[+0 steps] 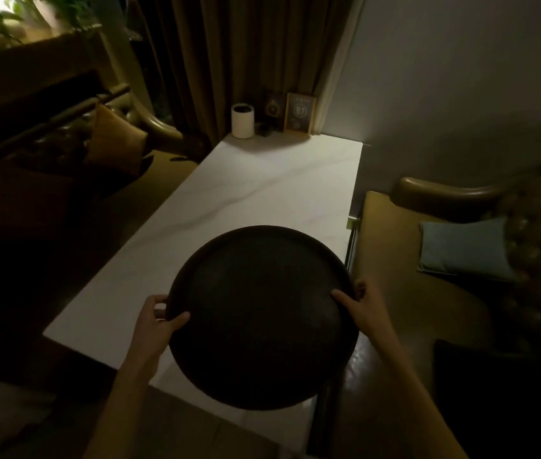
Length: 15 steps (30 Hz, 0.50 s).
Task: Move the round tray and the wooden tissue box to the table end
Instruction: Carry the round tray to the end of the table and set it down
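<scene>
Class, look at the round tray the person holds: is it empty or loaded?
Empty. The round tray shows a bare dark inner surface with nothing on it, gripped at its rim by the left hand and right hand.

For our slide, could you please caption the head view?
Both hands, left and right, hold a dark round tray over the near end of a white table.

Two bare forearms, no sleeves in view. Left hand bare: no ring, watch or glove seen. Right hand same. Dim light, fine detail unclear.
</scene>
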Available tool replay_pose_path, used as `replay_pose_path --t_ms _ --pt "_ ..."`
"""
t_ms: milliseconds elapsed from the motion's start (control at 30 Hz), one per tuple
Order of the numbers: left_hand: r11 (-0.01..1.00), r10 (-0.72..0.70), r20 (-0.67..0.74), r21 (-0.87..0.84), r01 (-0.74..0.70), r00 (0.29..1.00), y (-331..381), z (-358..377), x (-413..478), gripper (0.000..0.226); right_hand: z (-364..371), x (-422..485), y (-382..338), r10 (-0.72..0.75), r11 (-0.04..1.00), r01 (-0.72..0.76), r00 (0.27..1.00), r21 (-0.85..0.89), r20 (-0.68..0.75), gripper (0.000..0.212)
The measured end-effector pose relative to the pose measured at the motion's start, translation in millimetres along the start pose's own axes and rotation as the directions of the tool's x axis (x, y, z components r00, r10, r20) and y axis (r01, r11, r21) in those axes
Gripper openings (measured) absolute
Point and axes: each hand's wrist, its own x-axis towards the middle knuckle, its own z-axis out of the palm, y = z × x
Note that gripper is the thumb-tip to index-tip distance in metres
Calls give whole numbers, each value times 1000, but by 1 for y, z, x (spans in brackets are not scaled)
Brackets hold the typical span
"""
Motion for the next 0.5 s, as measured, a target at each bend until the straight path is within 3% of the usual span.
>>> replay_pose_path --t_ms 133,267,500 --pt "999 -29 -113 -36 25 993 -35 -11 -38 37 13 -13 21 -69 992 74 996 -104 49 45" --pt "993 -82 -276 -100 56 958 -63 -38 -82 39 51 -19 14 -137 978 165 969 -126 205 39" --pt "988 -154 -578 -100 119 801 -91 -58 -121 46 133 23 -26 -276 910 394 808 -129 521 38"
